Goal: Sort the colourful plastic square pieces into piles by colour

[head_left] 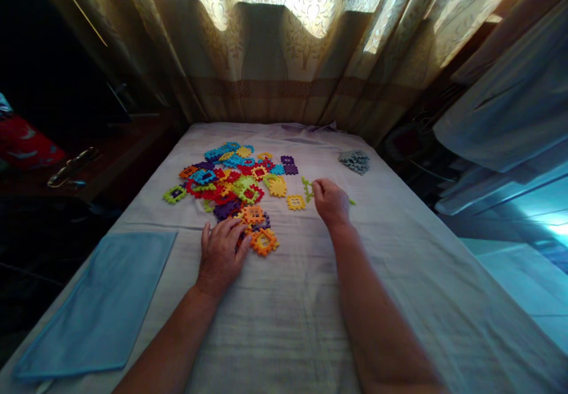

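My left hand (223, 251) lies at the near edge of a pile of colourful plastic interlocking pieces, fingers stretched out over orange and yellow ones. By its fingertips are an orange window-shaped piece (254, 214) and another orange piece (264, 242) on top of a yellow one. My right hand (331, 200) is closed to the right of the pile, its fingers on a light green interlocking piece (307, 189). A bit of green (352, 202) also shows on the far side of that hand. A yellow window piece (296, 202) rests on the sheet just left of it.
Purple pieces (289, 165) lie at the pile's right side. A grey cluster of pieces (355, 161) sits at the back right of the white sheet (399, 264). A folded blue cloth bag (102, 305) is at the left. Curtains (266, 57) hang behind.
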{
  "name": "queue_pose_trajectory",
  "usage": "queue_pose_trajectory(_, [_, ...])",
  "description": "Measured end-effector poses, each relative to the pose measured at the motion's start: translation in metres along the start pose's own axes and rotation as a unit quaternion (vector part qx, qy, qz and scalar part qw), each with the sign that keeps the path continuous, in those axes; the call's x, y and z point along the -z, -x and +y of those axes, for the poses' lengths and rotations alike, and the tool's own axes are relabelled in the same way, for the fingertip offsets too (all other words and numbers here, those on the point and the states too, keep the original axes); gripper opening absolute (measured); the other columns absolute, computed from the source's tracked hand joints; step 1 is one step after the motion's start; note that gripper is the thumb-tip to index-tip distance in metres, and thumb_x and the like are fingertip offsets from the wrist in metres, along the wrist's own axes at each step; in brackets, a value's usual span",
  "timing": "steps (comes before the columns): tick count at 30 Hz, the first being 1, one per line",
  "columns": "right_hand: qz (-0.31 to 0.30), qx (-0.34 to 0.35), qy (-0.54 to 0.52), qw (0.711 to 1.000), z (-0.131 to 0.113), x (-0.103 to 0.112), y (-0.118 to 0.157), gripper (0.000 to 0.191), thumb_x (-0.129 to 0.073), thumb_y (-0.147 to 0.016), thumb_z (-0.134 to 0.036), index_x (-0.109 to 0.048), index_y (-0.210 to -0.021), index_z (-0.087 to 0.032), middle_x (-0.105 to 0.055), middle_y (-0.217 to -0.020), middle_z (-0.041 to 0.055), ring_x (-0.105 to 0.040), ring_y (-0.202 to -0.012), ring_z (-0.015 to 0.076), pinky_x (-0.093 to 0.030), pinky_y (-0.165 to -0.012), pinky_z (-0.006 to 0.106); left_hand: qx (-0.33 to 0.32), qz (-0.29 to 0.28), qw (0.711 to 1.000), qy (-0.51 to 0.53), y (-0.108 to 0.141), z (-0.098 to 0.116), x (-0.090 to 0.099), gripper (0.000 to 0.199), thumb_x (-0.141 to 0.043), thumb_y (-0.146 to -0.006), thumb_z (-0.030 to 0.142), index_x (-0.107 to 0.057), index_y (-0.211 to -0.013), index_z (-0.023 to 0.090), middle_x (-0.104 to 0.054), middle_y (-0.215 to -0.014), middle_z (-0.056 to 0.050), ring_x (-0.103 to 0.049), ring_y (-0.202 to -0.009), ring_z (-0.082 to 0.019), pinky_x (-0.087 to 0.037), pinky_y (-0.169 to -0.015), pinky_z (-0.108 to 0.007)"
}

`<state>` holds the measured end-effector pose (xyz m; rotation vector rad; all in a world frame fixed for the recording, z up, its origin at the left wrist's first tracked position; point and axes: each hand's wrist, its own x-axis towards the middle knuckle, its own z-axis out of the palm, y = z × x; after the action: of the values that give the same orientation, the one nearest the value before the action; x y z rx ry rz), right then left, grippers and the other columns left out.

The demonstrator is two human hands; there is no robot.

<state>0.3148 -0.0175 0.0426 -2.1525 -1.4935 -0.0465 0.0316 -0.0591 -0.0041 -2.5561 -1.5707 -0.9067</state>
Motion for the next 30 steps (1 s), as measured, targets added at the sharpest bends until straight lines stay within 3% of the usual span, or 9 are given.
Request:
queue_pose_trajectory(6, [0.002, -0.096, 0.033, 0.995, 0.023, 0.005, -0.002, 0.028, -0.049, -0.094, -0.033, -0.074, -0.102, -0.022, -0.074, -0.09, 0.0088, -0.063, -0.08, 0.0215, -0.038, -0.067, 0.029, -0.017, 0.005, 1.0, -0.004, 0.001, -0.003, -0.003, 0.031, -0.047, -0.095, 0.037, -0.067, -0.113, 0.021, -0.068, -0.12, -0.012, -0.059, -0.117, -0.029, -0.026, -0.114, -0.057])
queue_pose_trajectory(10, [0.003, -0.09, 0.05, 0.995, 0.027, 0.001, 0.0, 0.028, -0.05, -0.092, -0.03, -0.075, -0.1, -0.021, -0.073, -0.096, 0.0108, -0.061, -0.089, 0.0233, -0.041, -0.072, 0.031, -0.018, 0.001, 1.0, -0.001, 0.001, -0.003, -0.003, 0.031, -0.048, -0.095, 0.037, -0.066, -0.113, 0.021, -0.068, -0.122, -0.012, -0.058, -0.119, -0.03, -0.027, -0.113, -0.058])
queue_pose_trajectory(16, [0.067, -0.056, 0.038, 0.995, 0.028, -0.002, 0.0, 0.03, -0.048, -0.092, -0.024, -0.074, -0.105, -0.016, -0.069, -0.108, 0.0146, -0.057, -0.099, 0.0262, -0.043, -0.084, 0.036, -0.021, 0.009, 1.0, -0.001, 0.001, -0.003, -0.003, 0.029, -0.049, -0.094, 0.036, -0.066, -0.112, 0.021, -0.068, -0.121, -0.012, -0.058, -0.118, -0.03, -0.029, -0.112, -0.058])
queue_pose_trajectory(22, [0.012, 0.068, -0.002, 0.998, -0.015, -0.016, 0.012, 0.027, -0.048, -0.093, -0.023, -0.074, -0.099, -0.019, -0.071, -0.105, 0.0113, -0.058, -0.098, 0.0246, -0.043, -0.088, 0.035, -0.02, 0.025, 0.999, 0.016, -0.001, -0.004, -0.004, 0.028, -0.048, -0.094, 0.035, -0.066, -0.11, 0.021, -0.068, -0.121, -0.011, -0.06, -0.115, -0.028, -0.032, -0.111, -0.056])
queue_pose_trajectory(26, [-0.053, 0.167, -0.035, 0.984, -0.052, -0.031, 0.032, 0.024, -0.053, -0.092, -0.023, -0.074, -0.102, -0.02, -0.072, -0.106, 0.0092, -0.059, -0.102, 0.0233, -0.043, -0.093, 0.034, -0.002, 0.03, 0.999, 0.025, -0.002, -0.006, -0.006, 0.03, -0.048, -0.094, 0.036, -0.065, -0.112, 0.02, -0.066, -0.124, -0.012, -0.059, -0.115, -0.028, -0.035, -0.11, -0.055])
queue_pose_trajectory(30, [-0.08, 0.216, -0.055, 0.972, -0.079, -0.042, 0.039, 0.025, -0.054, -0.091, -0.023, -0.074, -0.107, -0.023, -0.072, -0.113, 0.0078, -0.058, -0.108, 0.0228, -0.043, -0.098, 0.035, 0.006, 0.033, 0.999, 0.033, -0.002, -0.008, -0.008, 0.029, -0.05, -0.093, 0.035, -0.064, -0.115, 0.02, -0.065, -0.126, -0.012, -0.059, -0.117, -0.028, -0.038, -0.108, -0.053])
